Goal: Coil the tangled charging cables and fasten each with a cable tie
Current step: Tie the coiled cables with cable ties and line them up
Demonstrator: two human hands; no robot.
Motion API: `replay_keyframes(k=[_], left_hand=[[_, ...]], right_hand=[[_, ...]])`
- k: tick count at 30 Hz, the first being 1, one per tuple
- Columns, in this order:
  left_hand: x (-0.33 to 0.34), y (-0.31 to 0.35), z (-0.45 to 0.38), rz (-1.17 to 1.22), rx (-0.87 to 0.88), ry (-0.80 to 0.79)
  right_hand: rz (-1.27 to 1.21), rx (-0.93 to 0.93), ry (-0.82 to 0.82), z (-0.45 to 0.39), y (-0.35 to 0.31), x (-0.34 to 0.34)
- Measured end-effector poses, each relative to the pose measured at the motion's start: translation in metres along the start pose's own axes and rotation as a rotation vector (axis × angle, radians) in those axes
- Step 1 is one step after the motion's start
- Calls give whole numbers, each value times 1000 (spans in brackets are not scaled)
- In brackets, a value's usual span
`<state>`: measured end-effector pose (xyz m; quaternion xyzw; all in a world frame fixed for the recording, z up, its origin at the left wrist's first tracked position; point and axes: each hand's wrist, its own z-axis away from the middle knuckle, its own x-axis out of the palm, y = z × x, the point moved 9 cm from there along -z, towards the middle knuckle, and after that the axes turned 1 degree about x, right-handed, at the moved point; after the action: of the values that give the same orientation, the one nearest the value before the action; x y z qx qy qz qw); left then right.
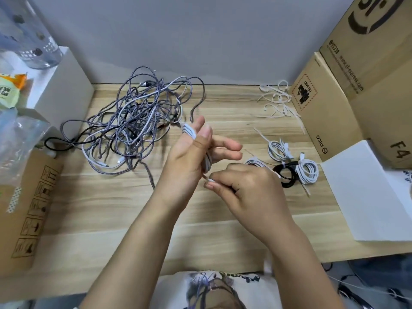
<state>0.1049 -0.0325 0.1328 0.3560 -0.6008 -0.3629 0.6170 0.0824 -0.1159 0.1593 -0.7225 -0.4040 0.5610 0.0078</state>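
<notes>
Cable (189, 132) wound around left hand (189, 152) feels soft and light; right hand (243, 186) pinches its plug end, good hold.

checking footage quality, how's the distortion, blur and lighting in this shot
Head view: strong wide-angle bending, the cardboard boxes lean inward; left hand and right hand slightly motion-soft, the wooden table and tangled cables fairly sharp; light soft and even, no harsh glare.

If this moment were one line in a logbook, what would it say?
left hand: wrapped in cable | right hand: pinching cable end | tangle: waiting
</notes>
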Motion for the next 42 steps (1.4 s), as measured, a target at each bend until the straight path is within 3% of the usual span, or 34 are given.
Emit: replay_keyframes(k=[5, 8, 10, 14, 17, 20, 24, 27, 30, 32, 36, 38, 42], left_hand=[[-14, -31, 3, -514, -115, -29], [-15, -42, 9, -504, -237, -109], [-1, -50, 18, -437, -329, -270], [19, -70, 36, -52, -546, -465], [38, -62, 32, 365, -537, -513], [53, -49, 19, 792, -504, -496], [53, -45, -3, 857, -386, -269], [39, -48, -12, 744, -298, -54], [20, -54, -19, 383, -187, 198], [19, -58, -18, 247, -145, 196], [32, -79, -12, -62, -283, 118], [34, -87, -1, -267, -356, 60], [27, -86, 9, -414, -444, 69]], right_hand=[[-92, 17, -11, 3, 6, -7], [-209, 73, 27, 2, 16, -17], [-348, 129, 65, 2, 26, -24], [-580, 254, 133, 4, 54, -30], [-669, 437, 213, 13, 92, -32], [-657, 530, 55, 21, 115, -20], [-520, 526, -193, 29, 112, 1], [-255, 394, -395, 30, 96, 8], [-23, 211, -584, 38, 82, 13], [-53, 147, -611, 40, 71, 10], [-82, 5, -458, 31, 58, -11], [-267, 26, -421, 26, 62, -17], [-457, 166, -375, 16, 75, -24]])
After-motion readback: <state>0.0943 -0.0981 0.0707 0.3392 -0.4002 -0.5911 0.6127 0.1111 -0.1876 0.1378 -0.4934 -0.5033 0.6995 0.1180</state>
